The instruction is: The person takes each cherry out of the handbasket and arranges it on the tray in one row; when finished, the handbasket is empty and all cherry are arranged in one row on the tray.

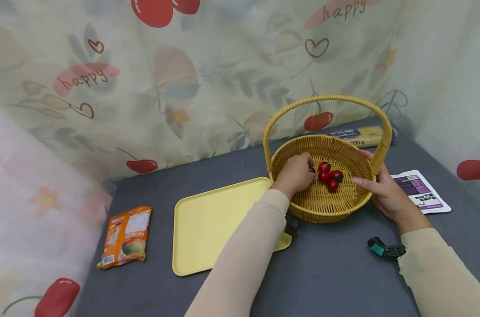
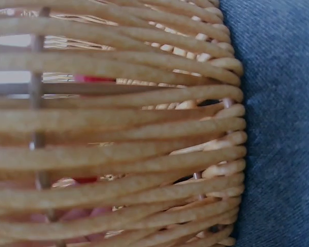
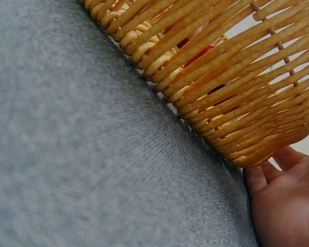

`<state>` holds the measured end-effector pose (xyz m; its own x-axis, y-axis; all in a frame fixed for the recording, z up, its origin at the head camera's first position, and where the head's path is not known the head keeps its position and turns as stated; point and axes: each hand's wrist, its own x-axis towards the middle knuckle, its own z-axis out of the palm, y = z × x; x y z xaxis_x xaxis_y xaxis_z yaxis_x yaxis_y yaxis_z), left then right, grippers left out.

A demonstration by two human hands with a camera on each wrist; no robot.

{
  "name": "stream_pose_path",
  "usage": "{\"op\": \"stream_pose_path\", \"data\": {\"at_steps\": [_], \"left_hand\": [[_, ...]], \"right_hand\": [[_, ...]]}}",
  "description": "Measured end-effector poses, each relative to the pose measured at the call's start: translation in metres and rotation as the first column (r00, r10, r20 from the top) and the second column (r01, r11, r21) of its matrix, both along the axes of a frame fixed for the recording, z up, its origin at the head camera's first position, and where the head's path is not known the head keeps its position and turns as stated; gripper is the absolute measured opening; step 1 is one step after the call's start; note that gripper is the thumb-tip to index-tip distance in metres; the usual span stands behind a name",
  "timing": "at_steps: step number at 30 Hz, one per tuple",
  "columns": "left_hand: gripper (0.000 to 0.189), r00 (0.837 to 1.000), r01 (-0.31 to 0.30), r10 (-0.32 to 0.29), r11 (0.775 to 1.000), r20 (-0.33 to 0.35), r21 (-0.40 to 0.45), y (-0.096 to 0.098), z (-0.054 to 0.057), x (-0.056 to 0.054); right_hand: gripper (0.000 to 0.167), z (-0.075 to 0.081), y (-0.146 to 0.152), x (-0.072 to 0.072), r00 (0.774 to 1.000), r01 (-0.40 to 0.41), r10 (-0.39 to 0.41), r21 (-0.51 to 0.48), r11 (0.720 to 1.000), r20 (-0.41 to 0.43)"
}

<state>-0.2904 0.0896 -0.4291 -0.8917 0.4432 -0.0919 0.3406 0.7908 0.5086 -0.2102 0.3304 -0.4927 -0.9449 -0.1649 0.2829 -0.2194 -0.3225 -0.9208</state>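
Note:
A round wicker basket [image 1: 327,215] with a tall arched handle stands on the grey cloth. Several dark red cherries [image 1: 332,185] lie together on its woven floor. My left hand [image 1: 297,174] reaches over the near left rim into the basket, and its curled fingers pinch a dark cherry [image 1: 312,169] that is mostly hidden. At the right side my right hand [image 1: 388,196] grips the basket, thumb over the rim and fingers outside. The right wrist view has that hand [image 3: 286,200] against the outer weave; the left wrist view is filled by the basket wall [image 2: 118,118].
A pale yellow tray [image 1: 216,220] lies left of the basket, partly under my left sleeve. Farther left is an orange packet [image 1: 126,237]. A white and purple packet [image 1: 422,191] lies beyond my right hand, and a long pasta package [image 1: 364,136] behind the basket by the patterned curtain [image 1: 224,88].

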Motion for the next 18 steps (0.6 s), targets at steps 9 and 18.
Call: {"op": "stream_pose_path", "data": {"at_steps": [9,18], "left_hand": [[0.024,0.989,-0.121,0.141,0.949,-0.05,0.29,-0.005,0.004,0.006],[0.029,0.975,-0.104,0.203,0.78,-0.093,0.617,-0.015,0.006,0.009]], "right_hand": [[0.074,0.0,0.001,0.001,1.0,0.005,-0.005,0.0,1.0,0.002],[0.073,-0.001,0.001,0.001,1.0,0.002,-0.002,-0.002,1.0,0.013]]}}
